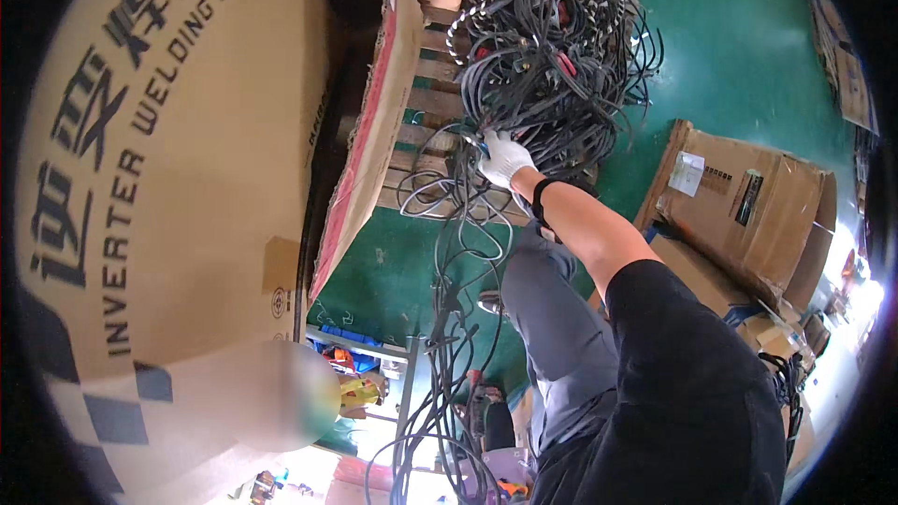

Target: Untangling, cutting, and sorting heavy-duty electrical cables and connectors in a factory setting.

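My right hand [505, 161], in a white glove, reaches to the near left side of a big tangled heap of black cables [552, 84]. Its fingers are closed on a cable there, beside a small blue piece [482, 147]. The glove hides exactly how many strands it holds. Beside the hand, loose grey and black loops [449, 192] spread over a wooden pallet [412, 164]. From these loops a long bundle of cables [449, 337] runs down to the lower edge of the picture. My left hand is not visible.
A large cardboard box [206, 159] fills the left side. On the right stands another cardboard box [748, 196], with flatter cardboard beneath it. My trousered leg [557, 318] is close to the pallet on the green floor [702, 56]. A metal frame [409, 374] stands at lower left.
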Demonstrator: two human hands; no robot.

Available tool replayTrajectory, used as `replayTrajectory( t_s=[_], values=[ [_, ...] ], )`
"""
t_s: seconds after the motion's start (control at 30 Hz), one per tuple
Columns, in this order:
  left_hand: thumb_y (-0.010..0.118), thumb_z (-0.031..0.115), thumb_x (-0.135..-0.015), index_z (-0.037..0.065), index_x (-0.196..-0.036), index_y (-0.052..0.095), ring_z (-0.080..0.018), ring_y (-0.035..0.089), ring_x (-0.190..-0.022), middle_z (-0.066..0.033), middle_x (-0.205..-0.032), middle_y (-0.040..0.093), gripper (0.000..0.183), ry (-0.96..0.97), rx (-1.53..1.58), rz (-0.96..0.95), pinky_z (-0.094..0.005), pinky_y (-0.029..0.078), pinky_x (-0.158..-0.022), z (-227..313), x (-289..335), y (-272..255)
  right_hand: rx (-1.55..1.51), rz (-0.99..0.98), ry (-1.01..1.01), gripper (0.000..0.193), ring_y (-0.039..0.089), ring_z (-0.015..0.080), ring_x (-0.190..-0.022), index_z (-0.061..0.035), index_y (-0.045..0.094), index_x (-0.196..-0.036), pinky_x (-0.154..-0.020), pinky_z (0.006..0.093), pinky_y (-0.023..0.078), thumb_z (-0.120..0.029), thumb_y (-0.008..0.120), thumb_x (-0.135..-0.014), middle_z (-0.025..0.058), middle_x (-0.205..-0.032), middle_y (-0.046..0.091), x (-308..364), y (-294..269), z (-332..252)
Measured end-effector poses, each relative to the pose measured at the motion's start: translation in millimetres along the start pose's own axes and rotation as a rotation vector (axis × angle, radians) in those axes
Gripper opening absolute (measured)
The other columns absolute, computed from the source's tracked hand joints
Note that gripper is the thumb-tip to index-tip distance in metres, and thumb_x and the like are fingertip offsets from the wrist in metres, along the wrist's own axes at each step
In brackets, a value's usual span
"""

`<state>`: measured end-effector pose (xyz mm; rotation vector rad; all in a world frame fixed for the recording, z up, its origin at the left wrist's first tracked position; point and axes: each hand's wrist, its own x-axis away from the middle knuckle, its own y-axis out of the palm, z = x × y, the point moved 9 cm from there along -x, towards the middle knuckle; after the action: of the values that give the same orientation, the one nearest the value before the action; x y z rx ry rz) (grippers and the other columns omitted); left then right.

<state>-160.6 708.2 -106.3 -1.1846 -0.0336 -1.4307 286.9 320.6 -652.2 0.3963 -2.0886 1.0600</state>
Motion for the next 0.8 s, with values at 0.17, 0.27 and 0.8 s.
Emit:
replayTrajectory(
  t_s=[0.17,0.27,0.8],
  values=[
    [0.053,0.035,-0.111,0.014,-0.106,0.063,-0.0209,0.052,-0.082,0.0017,-0.079,0.052,0.024,0.018,-0.035,-0.024,-0.0492,0.048,-0.093,-0.6,-21.2,-17.1,-0.047,0.064,-0.001,0.065,0.061,0.0466,-0.126,-0.0125,0.050,-0.152,-0.106,0.0478,0.052,-0.035,0.061,-0.092,0.0307,-0.147,0.054,-19.9,-1.5,-1.2],
    [0.052,0.034,-0.111,0.013,-0.110,0.064,-0.0222,0.053,-0.087,0.0010,-0.083,0.053,0.024,0.033,-0.026,-0.043,-0.0494,0.047,-0.096,-1.2,-32.9,-49.9,-0.075,0.051,0.036,0.065,0.062,0.0469,-0.125,-0.0124,0.050,-0.152,-0.105,0.0482,0.052,-0.033,0.062,-0.091,0.0313,-0.146,0.054,-5.8,6.5,-9.5],
    [0.059,0.051,-0.105,0.016,-0.146,0.058,-0.0340,0.064,-0.108,-0.0114,-0.117,0.066,0.054,-0.007,-0.205,-0.088,-0.0604,0.056,-0.092,6.4,3.0,75.3,-1.151,-0.085,0.077,0.020,0.054,0.0092,-0.086,-0.0106,0.062,-0.118,-0.078,0.0282,0.045,-0.012,0.071,-0.100,-0.0026,-0.098,0.060,150.0,-21.1,56.0]
  ],
)
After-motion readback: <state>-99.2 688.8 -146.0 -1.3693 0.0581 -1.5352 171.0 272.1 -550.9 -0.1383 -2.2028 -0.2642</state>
